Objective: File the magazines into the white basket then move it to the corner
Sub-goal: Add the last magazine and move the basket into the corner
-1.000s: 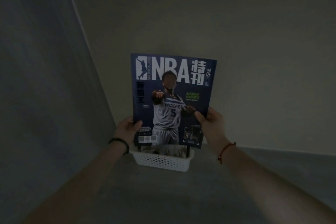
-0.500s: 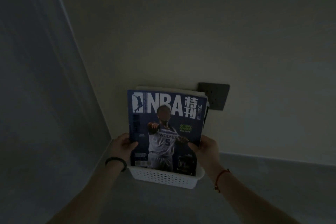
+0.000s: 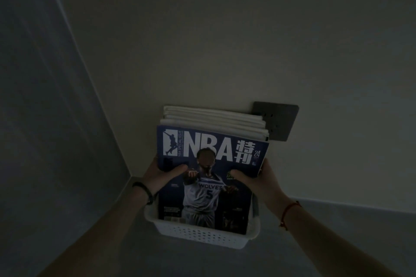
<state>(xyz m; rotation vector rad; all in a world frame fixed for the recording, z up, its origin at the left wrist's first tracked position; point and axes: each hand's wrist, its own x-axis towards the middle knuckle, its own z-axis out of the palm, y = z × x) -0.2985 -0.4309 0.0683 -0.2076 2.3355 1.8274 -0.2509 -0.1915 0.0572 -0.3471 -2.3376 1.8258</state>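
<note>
The blue magazine (image 3: 211, 177) stands upright at the front of the white basket (image 3: 202, 231), which sits on the floor near the wall corner, with more magazines (image 3: 213, 117) behind it. The left hand (image 3: 157, 175) and right hand (image 3: 258, 177) each clasp a side edge, thumbs on the cover. Risk: released unevenly, the tall stack may lean forward and tip the shallow basket.

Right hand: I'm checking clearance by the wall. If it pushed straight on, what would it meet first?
The right hand, gripping the blue NBA magazine, points at the pale wall; probably the dark grey wall plate first, though depth is unclear.
</note>
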